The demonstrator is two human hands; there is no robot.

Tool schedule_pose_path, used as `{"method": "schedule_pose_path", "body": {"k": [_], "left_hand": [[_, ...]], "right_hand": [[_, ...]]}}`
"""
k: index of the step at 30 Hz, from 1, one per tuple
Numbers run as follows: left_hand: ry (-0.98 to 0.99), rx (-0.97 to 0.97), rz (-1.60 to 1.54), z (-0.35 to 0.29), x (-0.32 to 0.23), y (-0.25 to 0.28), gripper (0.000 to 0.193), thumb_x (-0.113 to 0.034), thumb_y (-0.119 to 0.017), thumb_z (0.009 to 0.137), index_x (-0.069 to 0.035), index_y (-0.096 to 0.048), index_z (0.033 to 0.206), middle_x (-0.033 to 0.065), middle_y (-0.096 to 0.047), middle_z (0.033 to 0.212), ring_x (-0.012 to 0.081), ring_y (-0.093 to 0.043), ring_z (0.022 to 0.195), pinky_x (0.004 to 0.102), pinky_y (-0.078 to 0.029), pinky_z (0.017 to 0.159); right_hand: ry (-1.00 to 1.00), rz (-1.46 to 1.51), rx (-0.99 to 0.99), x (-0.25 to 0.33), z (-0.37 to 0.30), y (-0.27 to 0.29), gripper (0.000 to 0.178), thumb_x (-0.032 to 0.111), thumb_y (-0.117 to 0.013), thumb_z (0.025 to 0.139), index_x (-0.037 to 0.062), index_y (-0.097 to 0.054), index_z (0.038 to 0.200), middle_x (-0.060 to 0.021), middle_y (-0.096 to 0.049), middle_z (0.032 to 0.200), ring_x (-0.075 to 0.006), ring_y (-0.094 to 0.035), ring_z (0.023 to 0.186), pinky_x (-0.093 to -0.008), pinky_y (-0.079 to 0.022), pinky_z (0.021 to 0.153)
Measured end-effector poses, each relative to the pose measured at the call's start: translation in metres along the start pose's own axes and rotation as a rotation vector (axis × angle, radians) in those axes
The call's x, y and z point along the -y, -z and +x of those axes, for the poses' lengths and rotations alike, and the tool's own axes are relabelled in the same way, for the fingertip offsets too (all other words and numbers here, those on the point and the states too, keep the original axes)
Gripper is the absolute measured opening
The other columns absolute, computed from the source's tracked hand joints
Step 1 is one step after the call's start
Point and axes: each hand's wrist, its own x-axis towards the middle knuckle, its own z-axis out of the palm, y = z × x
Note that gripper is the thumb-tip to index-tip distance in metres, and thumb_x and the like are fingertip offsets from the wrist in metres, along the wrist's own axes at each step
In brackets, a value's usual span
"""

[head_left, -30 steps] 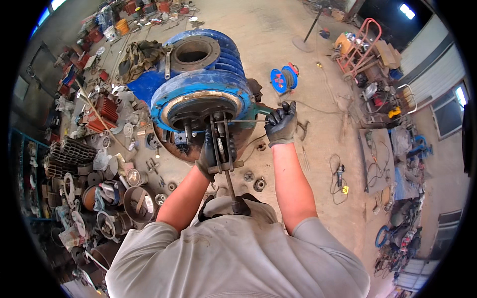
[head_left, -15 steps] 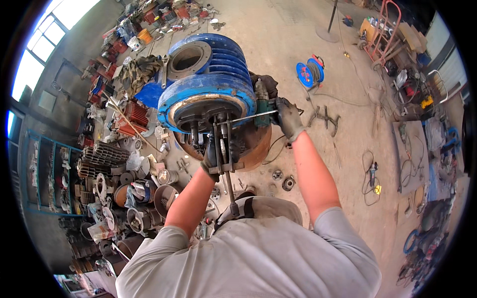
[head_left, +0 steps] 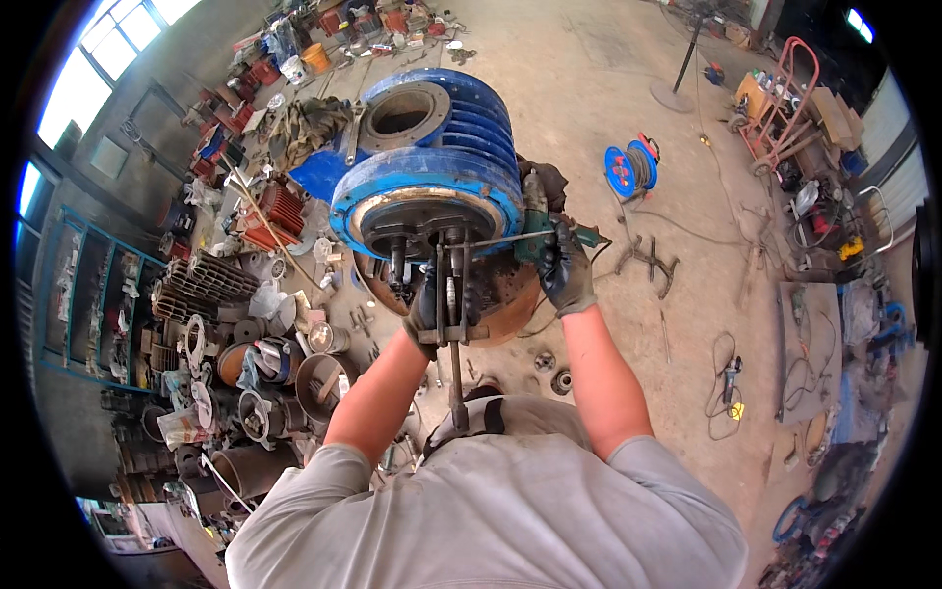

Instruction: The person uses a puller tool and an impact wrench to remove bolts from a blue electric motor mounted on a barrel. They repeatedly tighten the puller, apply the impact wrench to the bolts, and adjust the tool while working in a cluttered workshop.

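A blue finned machine housing (head_left: 432,167) stands in front of me, its dark open face with shafts turned my way. A steel puller (head_left: 453,334) with long arms, a crossbar and a central screw reaches from a shaft toward my body. My left hand (head_left: 424,312), in a dark glove, is closed around the puller's arms by the crossbar; part of its fingers is hidden behind them. A thin metal rod (head_left: 505,239) runs from the puller to the right. My gloved right hand (head_left: 566,273) is closed at the rod's outer end, beside a green tool (head_left: 531,249).
A wrench (head_left: 354,135) lies on the housing, next to the round opening. A blue cable reel (head_left: 630,171) and dark metal pieces (head_left: 648,265) are on the floor to the right. Piled machine parts (head_left: 211,309) crowd the left side. A red hand truck (head_left: 785,108) stands far right.
The view has shifted, so the housing and floor things appear farther right. My right hand has come a little closer to me and to the housing with the rod's end. My left hand keeps its hold.
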Motion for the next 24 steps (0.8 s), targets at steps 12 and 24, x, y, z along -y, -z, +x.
{"method": "schedule_pose_path", "body": {"k": [12, 24], "left_hand": [[0.012, 0.022, 0.028, 0.006, 0.003, -0.012, 0.060, -0.060, -0.057, 0.104, -0.010, -0.064, 0.137, 0.0081, -0.072, 0.100, 0.0214, -0.069, 0.081, 0.0355, -0.059, 0.071], [0.007, 0.009, 0.022, 0.005, 0.007, -0.016, 0.064, -0.067, -0.056, 0.102, -0.013, -0.067, 0.133, 0.0061, -0.071, 0.097, 0.0205, -0.067, 0.078, 0.0362, -0.057, 0.068]], "right_hand": [[0.034, 0.280, 0.170, -0.033, 0.024, 0.051, 0.038, 0.036, -0.053, 0.113, 0.0072, -0.061, 0.136, -0.0087, -0.073, 0.117, -0.0175, -0.073, 0.095, -0.0336, -0.067, 0.080], [-0.091, 0.399, 0.243, 0.005, 0.014, 0.045, 0.035, 0.027, -0.055, 0.112, 0.0014, -0.063, 0.134, -0.0155, -0.075, 0.121, -0.0246, -0.075, 0.103, -0.0368, -0.067, 0.087]]}}
